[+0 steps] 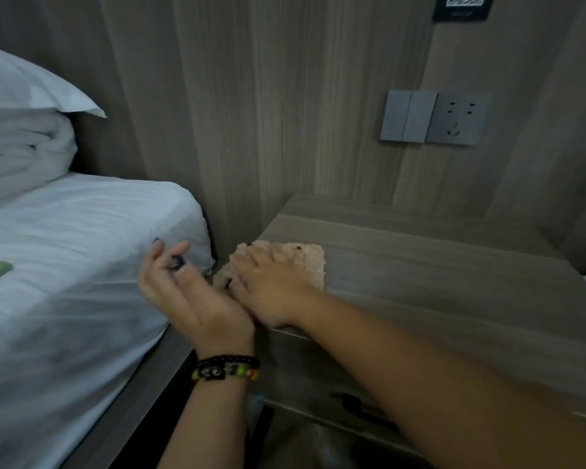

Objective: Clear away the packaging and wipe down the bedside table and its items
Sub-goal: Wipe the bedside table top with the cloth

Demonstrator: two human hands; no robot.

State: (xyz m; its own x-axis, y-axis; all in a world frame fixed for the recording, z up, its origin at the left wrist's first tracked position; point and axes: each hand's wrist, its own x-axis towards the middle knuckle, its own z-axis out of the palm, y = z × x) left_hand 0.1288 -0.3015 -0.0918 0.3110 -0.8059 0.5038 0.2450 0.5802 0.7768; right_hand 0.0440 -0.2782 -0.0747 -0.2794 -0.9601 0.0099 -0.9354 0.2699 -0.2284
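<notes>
Cloth (pixel 313 262), pinkish and nubby, lies flat at the near-left corner of the bedside table (pixel 437 275), partly over the left edge. My right hand (pixel 271 282) presses on it with fingers spread and straight; the fingertips reach almost to its far edge, and a strip of cloth shows to the right of the fingers. Tabletop to the right and toward the wall is bare wood. My left hand (pixel 190 292) hovers just beside the table's left edge, over the gap to the bed (pixel 65 248), palm turned up, fingers loosely curled; blurred, I cannot tell whether it holds anything. A beaded bracelet (pixel 227 368) circles that wrist. On the wall sits a switch and socket panel (pixel 433 118).
</notes>
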